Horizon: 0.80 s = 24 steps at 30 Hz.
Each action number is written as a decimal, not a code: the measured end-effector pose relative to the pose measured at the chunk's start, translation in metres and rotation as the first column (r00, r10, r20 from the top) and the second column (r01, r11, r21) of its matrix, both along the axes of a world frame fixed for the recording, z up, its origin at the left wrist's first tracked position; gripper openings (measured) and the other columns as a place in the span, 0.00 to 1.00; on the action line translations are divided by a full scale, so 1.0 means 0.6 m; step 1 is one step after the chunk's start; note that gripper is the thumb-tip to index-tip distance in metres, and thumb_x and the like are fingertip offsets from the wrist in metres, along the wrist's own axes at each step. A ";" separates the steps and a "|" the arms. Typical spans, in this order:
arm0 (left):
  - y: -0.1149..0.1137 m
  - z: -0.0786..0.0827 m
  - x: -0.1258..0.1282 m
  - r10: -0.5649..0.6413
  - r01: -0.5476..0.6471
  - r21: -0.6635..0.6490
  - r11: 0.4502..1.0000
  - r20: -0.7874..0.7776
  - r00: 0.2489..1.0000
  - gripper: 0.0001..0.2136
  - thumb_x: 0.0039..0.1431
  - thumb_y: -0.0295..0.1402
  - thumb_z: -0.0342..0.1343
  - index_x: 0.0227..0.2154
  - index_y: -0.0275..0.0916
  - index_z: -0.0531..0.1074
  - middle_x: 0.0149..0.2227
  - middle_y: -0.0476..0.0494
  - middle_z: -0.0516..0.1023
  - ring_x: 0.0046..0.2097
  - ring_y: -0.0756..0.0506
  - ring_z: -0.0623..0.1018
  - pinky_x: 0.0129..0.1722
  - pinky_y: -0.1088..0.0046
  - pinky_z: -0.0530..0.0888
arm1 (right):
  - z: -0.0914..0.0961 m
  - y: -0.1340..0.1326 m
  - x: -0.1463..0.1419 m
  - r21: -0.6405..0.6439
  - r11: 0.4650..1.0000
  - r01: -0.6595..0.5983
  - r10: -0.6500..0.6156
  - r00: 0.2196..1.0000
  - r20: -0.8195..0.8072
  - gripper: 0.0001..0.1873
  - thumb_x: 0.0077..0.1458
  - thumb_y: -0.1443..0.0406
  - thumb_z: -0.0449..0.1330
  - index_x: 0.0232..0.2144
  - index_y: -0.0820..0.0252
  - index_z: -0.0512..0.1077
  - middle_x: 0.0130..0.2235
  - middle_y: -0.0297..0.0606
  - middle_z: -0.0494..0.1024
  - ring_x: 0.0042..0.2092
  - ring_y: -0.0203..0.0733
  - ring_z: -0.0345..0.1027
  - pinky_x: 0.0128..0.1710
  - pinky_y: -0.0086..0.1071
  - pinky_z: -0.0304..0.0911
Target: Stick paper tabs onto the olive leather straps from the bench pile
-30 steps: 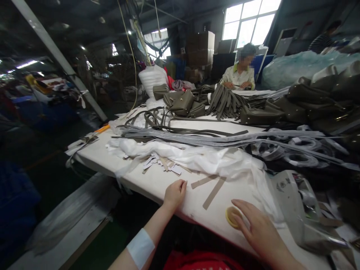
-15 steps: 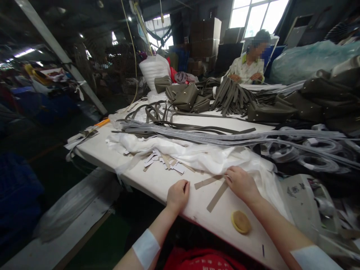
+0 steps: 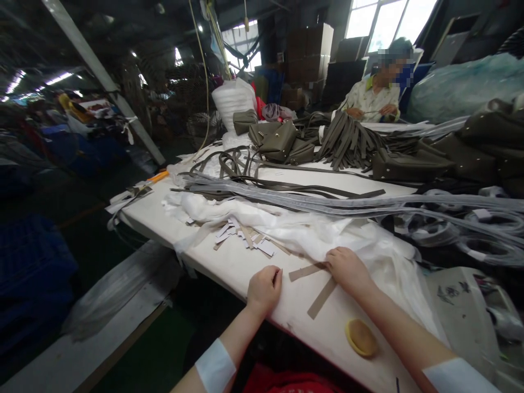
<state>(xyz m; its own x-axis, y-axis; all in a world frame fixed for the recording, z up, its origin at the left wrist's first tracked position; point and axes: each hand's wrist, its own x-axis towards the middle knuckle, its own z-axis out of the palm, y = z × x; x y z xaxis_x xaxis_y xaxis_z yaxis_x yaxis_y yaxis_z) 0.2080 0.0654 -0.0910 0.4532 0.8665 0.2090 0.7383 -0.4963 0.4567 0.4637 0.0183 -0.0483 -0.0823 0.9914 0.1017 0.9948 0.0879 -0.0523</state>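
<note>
My left hand rests on the white table near its front edge, fingers curled loosely with nothing in them. My right hand lies knuckles-up on the right end of a tan strip, fingertips pressed onto it beside the crumpled white sheet. A second tan strip lies slanted just below that hand. A round yellow pad sits near my right forearm.
Small paper offcuts lie beyond my hands. Long grey straps, olive bags and bundled olive strips cover the table's middle and far end. Another person works at the far end. A dark floor drops away left.
My right hand left the yellow pad a second ago and reached forward onto the tan strip, where it stays. My left hand has barely moved. The view shifted slightly.
</note>
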 end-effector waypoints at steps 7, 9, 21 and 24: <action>-0.001 0.002 0.000 0.003 -0.003 -0.003 1.000 -0.002 1.000 0.11 0.66 0.35 0.46 0.33 0.41 0.73 0.33 0.43 0.79 0.36 0.44 0.77 0.37 0.68 0.70 | 0.006 -0.027 -0.003 -0.013 0.992 0.127 -0.128 0.989 -0.070 0.12 0.54 0.57 0.63 0.27 0.59 0.71 0.33 0.42 0.77 0.37 0.47 0.71 0.38 0.36 0.61; -0.001 0.003 0.001 0.005 -0.005 -0.003 1.000 -0.003 1.000 0.11 0.66 0.35 0.46 0.33 0.40 0.73 0.33 0.43 0.79 0.36 0.44 0.77 0.37 0.68 0.70 | 0.007 -0.032 -0.005 -0.023 0.991 0.132 -0.134 0.984 -0.119 0.16 0.53 0.52 0.63 0.27 0.59 0.70 0.32 0.41 0.76 0.37 0.47 0.70 0.38 0.36 0.61; -0.002 0.002 0.002 0.002 -0.002 0.002 1.000 -0.005 1.000 0.11 0.66 0.35 0.46 0.34 0.41 0.73 0.34 0.43 0.80 0.37 0.44 0.78 0.38 0.68 0.70 | 0.033 -0.057 -0.003 -0.006 0.984 0.181 -0.172 0.923 -0.345 0.07 0.53 0.63 0.59 0.23 0.56 0.68 0.28 0.35 0.76 0.34 0.43 0.69 0.35 0.32 0.60; -0.002 0.002 0.001 -0.001 0.001 0.003 1.000 -0.005 1.000 0.11 0.66 0.35 0.46 0.33 0.41 0.73 0.33 0.43 0.79 0.37 0.44 0.78 0.38 0.69 0.70 | 0.035 -0.058 -0.005 -0.061 0.987 0.149 -0.158 0.963 -0.219 0.06 0.51 0.67 0.59 0.34 0.58 0.74 0.32 0.40 0.79 0.38 0.48 0.72 0.39 0.34 0.61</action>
